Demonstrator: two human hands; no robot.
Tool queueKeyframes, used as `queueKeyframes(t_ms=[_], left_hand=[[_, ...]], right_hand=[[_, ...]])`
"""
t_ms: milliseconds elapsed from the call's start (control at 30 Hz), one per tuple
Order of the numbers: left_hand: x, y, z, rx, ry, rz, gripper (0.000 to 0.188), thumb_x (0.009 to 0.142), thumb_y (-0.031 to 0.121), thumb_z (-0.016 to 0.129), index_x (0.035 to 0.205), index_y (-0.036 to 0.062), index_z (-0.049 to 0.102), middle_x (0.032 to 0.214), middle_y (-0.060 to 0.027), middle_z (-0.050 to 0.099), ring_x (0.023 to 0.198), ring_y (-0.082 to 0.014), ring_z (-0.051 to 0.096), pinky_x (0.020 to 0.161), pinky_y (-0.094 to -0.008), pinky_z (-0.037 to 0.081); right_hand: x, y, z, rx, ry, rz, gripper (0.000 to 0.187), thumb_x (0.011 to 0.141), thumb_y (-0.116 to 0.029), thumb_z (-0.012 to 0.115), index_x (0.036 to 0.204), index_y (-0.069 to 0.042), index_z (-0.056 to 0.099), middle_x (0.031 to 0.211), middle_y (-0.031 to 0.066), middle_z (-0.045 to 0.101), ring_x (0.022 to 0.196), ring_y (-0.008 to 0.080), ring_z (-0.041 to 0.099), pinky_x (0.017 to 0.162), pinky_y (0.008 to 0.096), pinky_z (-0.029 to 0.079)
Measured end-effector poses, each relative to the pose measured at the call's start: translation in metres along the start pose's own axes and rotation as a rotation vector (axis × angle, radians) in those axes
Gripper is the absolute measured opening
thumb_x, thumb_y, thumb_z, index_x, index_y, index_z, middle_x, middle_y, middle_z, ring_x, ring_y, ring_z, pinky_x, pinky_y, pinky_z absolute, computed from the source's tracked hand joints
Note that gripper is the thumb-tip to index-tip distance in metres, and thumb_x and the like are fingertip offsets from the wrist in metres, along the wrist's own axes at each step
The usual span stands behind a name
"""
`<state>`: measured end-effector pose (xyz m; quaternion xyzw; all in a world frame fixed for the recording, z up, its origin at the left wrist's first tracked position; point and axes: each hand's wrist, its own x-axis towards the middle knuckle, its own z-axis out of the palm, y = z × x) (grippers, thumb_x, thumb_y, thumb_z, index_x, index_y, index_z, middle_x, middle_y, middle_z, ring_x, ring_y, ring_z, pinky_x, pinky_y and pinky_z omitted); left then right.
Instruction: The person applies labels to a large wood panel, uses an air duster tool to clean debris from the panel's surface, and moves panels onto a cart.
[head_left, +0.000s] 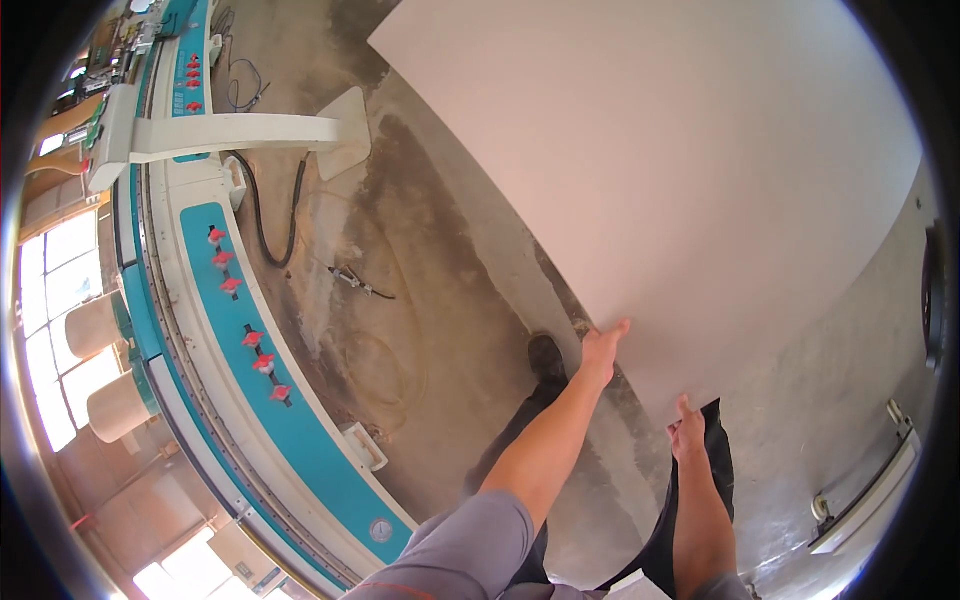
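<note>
A large, pale, flat panel fills the upper right of the head view, one of its corners pointing toward me. My left hand is closed on the panel's left edge, thumb lying on the top face and the other fingers hidden beneath. Near the closest corner, my right hand grips the panel as well, its thumb up against the surface. Both forearms reach forward from the lower edge. Whether the panel's far side rests on anything cannot be seen.
Along the left runs a long white and teal machine with several red knobs and a curved white arm. An air gun and hose lie on the stained concrete floor. At right is a white-edged object.
</note>
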<state>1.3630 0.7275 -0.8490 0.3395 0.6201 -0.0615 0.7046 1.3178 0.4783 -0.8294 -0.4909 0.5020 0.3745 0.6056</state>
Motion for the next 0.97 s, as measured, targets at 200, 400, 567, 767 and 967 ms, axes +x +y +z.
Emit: queueKeyframes(t_ms=[200,400,567,767,967], left_hand=[[-0.078,-0.042,-0.105,-0.116,-0.076,0.004,0.049,0.08,0.019,0.077,0.121,0.0,0.057,0.115,-0.0063,0.063,0.106,-0.0174,0.057,0.092,-0.0322,0.044],[-0.209,-0.065,-0.209,-0.034,0.026,-0.059,0.046,0.08,0.019,0.077,0.118,0.0017,0.059,0.112,-0.0064,0.065,0.102,-0.0162,0.059,0.091,-0.0332,0.046],[-0.324,-0.073,-0.296,0.037,0.052,-0.042,0.039,0.08,0.022,0.077,0.111,0.0028,0.064,0.106,-0.0061,0.067,0.092,-0.0156,0.063,0.083,-0.0343,0.051],[-0.47,-0.059,-0.388,0.0,0.075,-0.077,0.039,0.078,0.025,0.079,0.106,0.0022,0.065,0.098,-0.0065,0.068,0.089,-0.0149,0.064,0.074,-0.032,0.054],[-0.558,-0.089,-0.534,0.035,0.074,-0.005,0.032,0.081,0.024,0.076,0.103,0.0023,0.066,0.1,-0.0063,0.069,0.088,-0.0148,0.065,0.076,-0.032,0.054]], right_hand=[[-0.082,0.088,-0.026,-0.302,0.157,0.096,0.036,0.09,-0.025,0.064,0.122,-0.012,0.053,0.106,0.0006,0.061,0.092,0.0148,0.059,0.074,0.0331,0.049],[-0.138,0.129,-0.083,-0.503,0.313,-0.449,0.04,0.093,-0.03,0.058,0.114,0.004,0.057,0.115,0.0131,0.061,0.102,0.0269,0.058,0.087,0.0389,0.047],[-0.177,0.093,-0.139,-0.035,0.164,-0.319,0.066,0.096,-0.054,0.035,0.147,-0.012,0.032,0.139,0.0055,0.048,0.125,0.0254,0.046,0.101,0.0471,0.038],[-0.197,0.122,-0.245,-0.085,-0.024,-0.359,0.064,0.091,-0.059,0.04,0.14,-0.018,0.042,0.136,0.0023,0.05,0.119,0.0276,0.05,0.092,0.049,0.043],[-0.344,0.245,-0.205,0.044,-0.433,-0.234,0.062,0.095,-0.053,0.044,0.14,-0.011,0.041,0.139,0.0072,0.046,0.126,0.0298,0.044,0.101,0.0514,0.039]])
